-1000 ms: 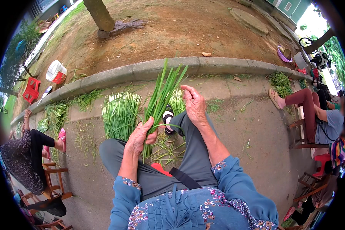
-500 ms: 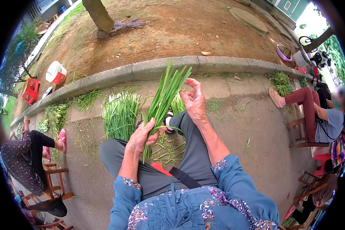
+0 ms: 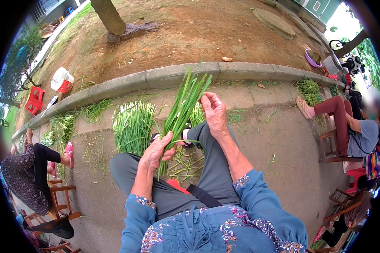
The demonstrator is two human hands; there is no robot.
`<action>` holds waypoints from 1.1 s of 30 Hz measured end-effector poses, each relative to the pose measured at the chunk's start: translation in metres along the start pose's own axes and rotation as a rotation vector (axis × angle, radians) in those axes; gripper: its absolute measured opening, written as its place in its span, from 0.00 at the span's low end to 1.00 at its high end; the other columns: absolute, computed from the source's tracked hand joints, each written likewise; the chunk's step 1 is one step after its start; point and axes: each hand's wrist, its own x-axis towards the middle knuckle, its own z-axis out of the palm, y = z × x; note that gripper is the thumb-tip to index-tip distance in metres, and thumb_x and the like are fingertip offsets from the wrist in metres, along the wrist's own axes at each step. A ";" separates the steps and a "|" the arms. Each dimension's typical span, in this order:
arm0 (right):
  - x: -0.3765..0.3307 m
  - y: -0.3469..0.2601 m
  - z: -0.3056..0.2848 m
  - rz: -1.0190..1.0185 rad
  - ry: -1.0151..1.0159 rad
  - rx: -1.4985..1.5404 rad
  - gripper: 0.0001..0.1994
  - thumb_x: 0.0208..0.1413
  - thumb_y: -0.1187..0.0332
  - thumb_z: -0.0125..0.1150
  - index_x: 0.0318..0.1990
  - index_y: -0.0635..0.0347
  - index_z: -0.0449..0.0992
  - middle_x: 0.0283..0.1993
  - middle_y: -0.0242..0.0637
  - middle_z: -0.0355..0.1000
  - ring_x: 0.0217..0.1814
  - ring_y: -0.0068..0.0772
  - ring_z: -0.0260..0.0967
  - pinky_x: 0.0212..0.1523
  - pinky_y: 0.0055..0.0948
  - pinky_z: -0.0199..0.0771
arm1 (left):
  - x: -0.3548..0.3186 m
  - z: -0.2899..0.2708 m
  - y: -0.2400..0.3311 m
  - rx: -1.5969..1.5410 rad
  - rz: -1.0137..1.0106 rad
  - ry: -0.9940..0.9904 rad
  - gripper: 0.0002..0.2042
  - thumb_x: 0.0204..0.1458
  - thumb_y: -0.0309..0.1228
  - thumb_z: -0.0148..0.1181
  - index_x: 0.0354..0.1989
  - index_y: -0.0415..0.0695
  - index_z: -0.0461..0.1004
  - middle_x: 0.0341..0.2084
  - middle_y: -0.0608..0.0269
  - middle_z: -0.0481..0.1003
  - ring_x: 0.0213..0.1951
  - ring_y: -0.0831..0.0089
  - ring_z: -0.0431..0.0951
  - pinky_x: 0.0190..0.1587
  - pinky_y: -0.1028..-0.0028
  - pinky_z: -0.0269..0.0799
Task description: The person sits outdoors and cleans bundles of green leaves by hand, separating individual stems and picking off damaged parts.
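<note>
1. At the far left a person (image 3: 23, 177) in dark clothes sits on a wooden chair (image 3: 57, 198), with pink shoes on.
2. Up the slope behind lie a red stool (image 3: 34, 100) and a white tub (image 3: 60, 79) on the dirt.
3. A grey curb (image 3: 164, 78) bends across the ground, with green scraps along it.
4. A pile (image 3: 133, 126) of cut green stalks lies on the pavement just left of the knees.
5. The left hand (image 3: 156, 152) is closed around the bottom of a bunch (image 3: 182, 109) of long green stalks.
6. The bunch stands up and leans a bit to the right, above the grey trousers (image 3: 207, 168).
7. More loose stalks lie on the ground between the legs.
8. The right hand (image 3: 215, 113) pinches the stalks higher up with its fingertips, on the right side of the bunch.
9. At the far right another person (image 3: 350, 126) in red trousers sits on a chair, legs stretched out.
10. A small heap (image 3: 310, 90) of greens lies near that person's foot.
</note>
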 end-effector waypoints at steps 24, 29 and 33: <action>-0.008 -0.006 0.002 0.131 -0.047 0.095 0.07 0.48 0.70 0.62 0.26 0.61 0.70 0.21 0.23 0.67 0.21 0.09 0.60 0.22 0.12 0.61 | 0.001 0.006 0.001 -0.019 -0.030 0.041 0.25 0.54 0.50 0.44 0.33 0.33 0.70 0.06 0.73 0.54 0.07 0.85 0.49 0.10 0.82 0.42; -0.011 -0.019 0.001 0.239 -0.106 0.225 0.05 0.48 0.71 0.61 0.26 0.60 0.70 0.20 0.24 0.67 0.18 0.09 0.59 0.17 0.12 0.58 | 0.001 0.004 0.000 -0.020 -0.039 0.043 0.26 0.55 0.51 0.44 0.33 0.33 0.70 0.06 0.73 0.54 0.07 0.85 0.50 0.10 0.83 0.43; -0.011 -0.013 -0.003 0.249 -0.135 0.287 0.05 0.48 0.71 0.60 0.26 0.58 0.70 0.20 0.25 0.67 0.17 0.10 0.59 0.14 0.12 0.55 | 0.003 0.002 0.000 -0.057 -0.028 0.059 0.27 0.54 0.52 0.43 0.34 0.33 0.70 0.06 0.74 0.54 0.07 0.85 0.50 0.11 0.83 0.44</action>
